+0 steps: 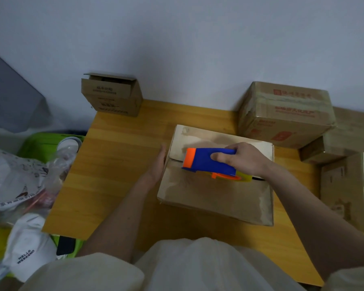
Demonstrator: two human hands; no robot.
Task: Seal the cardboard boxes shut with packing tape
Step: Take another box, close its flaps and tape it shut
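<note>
A flat cardboard box [214,192] lies in the middle of the wooden table [118,164], its two top flaps closed with a seam running left to right. My right hand [242,158] grips a blue and orange tape dispenser [206,162] that sits on the seam, its orange end pointing left. A dark gap in the seam shows just right of the dispenser. My left hand [159,162] presses flat against the box's left side with straight fingers.
A small open box [111,95] stands at the table's back left corner. A larger taped box with red print [286,114] sits at the back right, with more boxes [349,181] along the right edge. Plastic bags and a green bin [29,164] crowd the floor at left.
</note>
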